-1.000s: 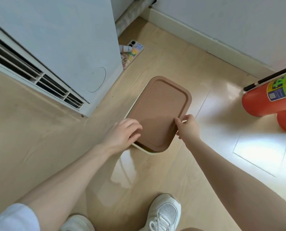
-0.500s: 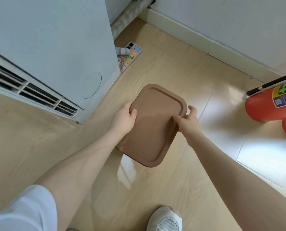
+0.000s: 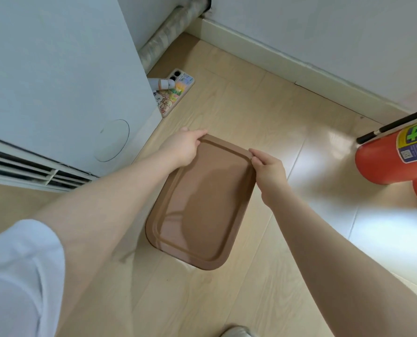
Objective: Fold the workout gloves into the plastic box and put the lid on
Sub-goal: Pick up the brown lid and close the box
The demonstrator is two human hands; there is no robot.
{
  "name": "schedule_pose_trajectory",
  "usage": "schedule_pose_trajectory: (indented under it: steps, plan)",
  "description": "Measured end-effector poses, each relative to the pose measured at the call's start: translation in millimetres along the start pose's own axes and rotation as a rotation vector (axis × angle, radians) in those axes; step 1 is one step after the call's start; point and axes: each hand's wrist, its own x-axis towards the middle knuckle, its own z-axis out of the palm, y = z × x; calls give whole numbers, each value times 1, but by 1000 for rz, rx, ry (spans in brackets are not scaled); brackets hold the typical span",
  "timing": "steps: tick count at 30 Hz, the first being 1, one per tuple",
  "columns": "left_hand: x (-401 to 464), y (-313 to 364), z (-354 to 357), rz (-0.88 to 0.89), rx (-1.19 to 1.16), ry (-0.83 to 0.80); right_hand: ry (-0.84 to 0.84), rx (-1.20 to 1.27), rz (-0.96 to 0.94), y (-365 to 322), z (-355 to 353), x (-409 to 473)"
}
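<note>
A brown rectangular lid (image 3: 202,205) with rounded corners lies flat over the plastic box on the wooden floor and hides the box completely. No gloves are visible. My left hand (image 3: 185,147) grips the lid's far left corner, fingers curled over its rim. My right hand (image 3: 268,170) pinches the far right corner between thumb and fingers.
A white floor-standing air conditioner (image 3: 56,88) stands close on the left. A phone in a patterned case (image 3: 176,93) and a small white bottle (image 3: 160,83) lie beside it. A red fire extinguisher (image 3: 395,156) lies at the right. A white shoe (image 3: 236,332) shows at the bottom edge.
Both hands slid from the lid's near sides up to its far corners. The pale box edge seen under the lid before is now covered.
</note>
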Motion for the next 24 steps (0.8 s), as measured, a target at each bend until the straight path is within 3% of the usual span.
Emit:
schedule_pose_trajectory:
  steps: [3, 6, 9, 11, 14, 17, 22, 24]
  plan:
    - [-19, -1, 3, -51, -242, 16, 5, -48, 45, 9, -5, -10]
    - [-65, -13, 16, -223, -441, -3, 59, -64, 197, 24, -4, -44]
    - [-121, -39, 32, -410, -508, 41, -116, -90, 277, 49, 2, -103]
    - [-148, -52, 38, -483, -570, 47, -180, -19, 352, 62, 6, -128]
    - [-164, -57, 39, -511, -645, -39, -139, 88, 441, 70, 12, -139]
    - [-166, -55, 34, -574, -857, -81, -143, 201, 501, 71, 21, -145]
    - [-166, -56, 33, -664, -1039, -86, -108, 218, 425, 75, 25, -154]
    - [-171, -56, 33, -544, -841, -9, -65, 48, 285, 75, 28, -158]
